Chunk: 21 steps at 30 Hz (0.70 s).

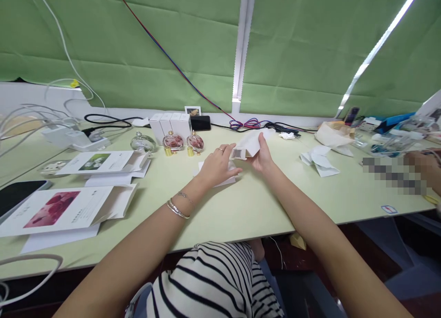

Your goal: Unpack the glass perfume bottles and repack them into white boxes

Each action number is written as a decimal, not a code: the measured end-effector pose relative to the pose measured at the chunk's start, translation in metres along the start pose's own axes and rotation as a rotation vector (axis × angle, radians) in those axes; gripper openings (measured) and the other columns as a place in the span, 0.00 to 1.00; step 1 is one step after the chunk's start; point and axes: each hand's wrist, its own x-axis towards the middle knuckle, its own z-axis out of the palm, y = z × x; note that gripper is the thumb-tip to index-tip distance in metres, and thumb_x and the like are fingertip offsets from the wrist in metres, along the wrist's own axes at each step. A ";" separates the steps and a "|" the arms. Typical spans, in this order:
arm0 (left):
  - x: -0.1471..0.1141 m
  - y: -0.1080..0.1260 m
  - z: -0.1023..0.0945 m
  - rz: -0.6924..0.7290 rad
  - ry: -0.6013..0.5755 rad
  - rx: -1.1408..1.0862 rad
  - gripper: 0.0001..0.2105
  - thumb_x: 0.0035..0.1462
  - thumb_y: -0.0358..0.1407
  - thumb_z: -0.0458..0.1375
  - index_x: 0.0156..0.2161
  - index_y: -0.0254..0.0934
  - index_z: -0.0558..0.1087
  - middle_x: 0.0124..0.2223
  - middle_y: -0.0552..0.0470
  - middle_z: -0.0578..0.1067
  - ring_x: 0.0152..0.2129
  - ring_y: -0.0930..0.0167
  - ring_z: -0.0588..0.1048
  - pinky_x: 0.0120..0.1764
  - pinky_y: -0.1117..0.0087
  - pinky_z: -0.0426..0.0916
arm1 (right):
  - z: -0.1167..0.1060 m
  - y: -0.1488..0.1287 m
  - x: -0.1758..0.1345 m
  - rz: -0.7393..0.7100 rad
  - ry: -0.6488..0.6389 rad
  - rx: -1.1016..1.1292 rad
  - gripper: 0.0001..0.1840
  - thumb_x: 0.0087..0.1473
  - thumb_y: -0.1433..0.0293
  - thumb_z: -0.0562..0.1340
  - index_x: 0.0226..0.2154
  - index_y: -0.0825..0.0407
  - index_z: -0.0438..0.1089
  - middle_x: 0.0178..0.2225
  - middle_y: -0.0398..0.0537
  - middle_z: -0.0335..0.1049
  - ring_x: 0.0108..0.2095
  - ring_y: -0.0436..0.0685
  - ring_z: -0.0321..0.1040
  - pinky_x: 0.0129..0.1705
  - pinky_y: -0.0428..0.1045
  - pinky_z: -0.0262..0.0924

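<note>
White paper packet [253, 142] in right grip [263, 157], left grip [217, 165] at its end.

The back of the counter [268, 207] is screened by a green curtain [144, 51], which is parted by bright gaps. A red-and-blue cable [165, 53] is strung across the curtain and gathered into a loose coil [250, 124] at its foot, beside which a black cable bundle [280, 128] is heaped. A dark phone [200, 122] is laid near the back edge; another phone [22, 196] is partly cut off by the left border. White cables [64, 40] and a looped black cable [108, 119] are clustered near a white power strip [86, 141]. At the right, a blue object [399, 122] is surrounded by clutter too jumbled to be made out, and a small sticker [389, 209] is seen near the front edge.
</note>
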 end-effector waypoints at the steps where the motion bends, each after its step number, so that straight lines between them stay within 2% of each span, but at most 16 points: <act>1: 0.001 0.001 0.001 0.019 0.060 -0.009 0.32 0.52 0.41 0.59 0.59 0.33 0.54 0.55 0.38 0.65 0.49 0.57 0.68 0.46 0.59 0.67 | 0.005 0.003 -0.005 0.048 -0.042 0.007 0.23 0.56 0.49 0.51 0.39 0.51 0.66 0.28 0.46 0.73 0.29 0.55 0.70 0.28 0.49 0.67; 4: 0.003 -0.001 0.006 0.070 0.201 -0.018 0.27 0.50 0.29 0.57 0.56 0.32 0.58 0.54 0.37 0.66 0.51 0.58 0.66 0.49 0.58 0.66 | 0.017 0.013 -0.015 0.127 -0.150 -0.028 0.15 0.57 0.57 0.56 0.36 0.52 0.67 0.25 0.43 0.73 0.26 0.52 0.70 0.29 0.47 0.68; 7: 0.005 -0.011 0.009 0.159 0.264 -0.038 0.25 0.50 0.22 0.50 0.56 0.32 0.61 0.53 0.39 0.67 0.52 0.60 0.65 0.53 0.59 0.64 | 0.022 0.019 -0.018 0.070 -0.177 -0.076 0.07 0.53 0.67 0.60 0.35 0.53 0.68 0.26 0.41 0.73 0.26 0.50 0.70 0.32 0.47 0.68; 9: 0.006 -0.018 0.009 0.214 0.256 -0.057 0.24 0.51 0.21 0.49 0.55 0.32 0.62 0.54 0.39 0.67 0.53 0.61 0.65 0.55 0.59 0.63 | 0.021 0.017 -0.015 0.000 -0.139 -0.115 0.08 0.49 0.71 0.63 0.35 0.54 0.68 0.31 0.44 0.75 0.31 0.52 0.71 0.37 0.49 0.69; 11: 0.006 -0.022 0.008 0.198 0.231 -0.068 0.23 0.52 0.21 0.48 0.54 0.32 0.64 0.54 0.39 0.68 0.53 0.61 0.65 0.54 0.58 0.64 | 0.015 0.010 -0.010 -0.125 -0.023 -0.217 0.10 0.46 0.73 0.64 0.35 0.54 0.68 0.36 0.48 0.75 0.37 0.55 0.71 0.43 0.52 0.67; 14: 0.005 -0.027 0.004 0.013 0.242 -0.080 0.25 0.48 0.18 0.46 0.52 0.31 0.65 0.51 0.40 0.70 0.48 0.60 0.69 0.48 0.57 0.67 | 0.005 -0.002 -0.008 -0.473 0.155 -0.616 0.07 0.49 0.71 0.60 0.35 0.53 0.68 0.40 0.51 0.73 0.42 0.59 0.69 0.49 0.56 0.62; 15: 0.005 -0.030 0.002 -0.061 0.291 -0.096 0.26 0.46 0.17 0.45 0.52 0.31 0.65 0.49 0.40 0.71 0.46 0.60 0.70 0.47 0.57 0.68 | 0.002 -0.004 -0.010 -0.612 0.157 -0.792 0.07 0.51 0.70 0.58 0.35 0.53 0.67 0.40 0.52 0.72 0.44 0.60 0.68 0.50 0.57 0.60; 17: 0.006 -0.037 -0.001 -0.176 0.468 -0.153 0.24 0.45 0.18 0.45 0.49 0.32 0.65 0.46 0.41 0.72 0.44 0.61 0.71 0.47 0.58 0.67 | 0.002 -0.003 -0.015 -0.825 0.070 -1.114 0.10 0.53 0.73 0.53 0.37 0.53 0.66 0.41 0.55 0.70 0.45 0.61 0.66 0.51 0.58 0.59; 19: 0.007 -0.047 -0.004 -0.252 0.687 -0.230 0.20 0.47 0.19 0.46 0.46 0.34 0.65 0.44 0.43 0.71 0.43 0.63 0.70 0.47 0.60 0.66 | 0.007 0.004 -0.022 -0.893 -0.055 -1.331 0.12 0.51 0.76 0.51 0.37 0.53 0.65 0.40 0.56 0.68 0.43 0.61 0.65 0.49 0.57 0.59; 21: 0.007 -0.056 -0.006 -0.299 0.840 -0.308 0.17 0.50 0.22 0.46 0.45 0.35 0.64 0.42 0.44 0.70 0.40 0.65 0.70 0.45 0.61 0.66 | 0.013 0.014 -0.026 -0.847 -0.126 -1.393 0.10 0.50 0.76 0.52 0.36 0.52 0.64 0.38 0.54 0.68 0.39 0.60 0.66 0.45 0.56 0.61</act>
